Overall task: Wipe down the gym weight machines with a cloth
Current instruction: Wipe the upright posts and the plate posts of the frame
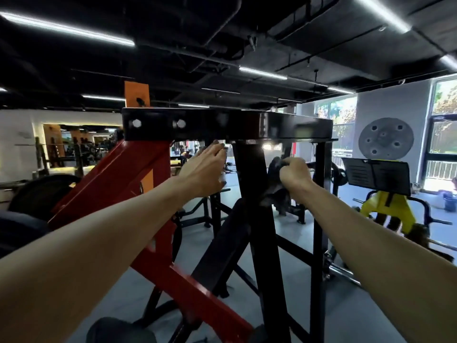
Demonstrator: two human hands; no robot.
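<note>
much remains, i judge: right hand [294, 175] bunches the dark cloth [277, 184] against the black upright [252, 169]; left hand [206, 167], loosely curled, touches the crossbeam [227, 123] underside (other machines look untouched).

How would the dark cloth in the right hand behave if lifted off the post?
Probably floppy: the dark cloth hangs in loose folds below the right hand. Likely light, since one hand bunches it easily against the black upright post.

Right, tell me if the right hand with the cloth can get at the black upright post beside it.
Probably yes: the right hand grips the cloth right beside the black upright post, with nothing between them.
</note>
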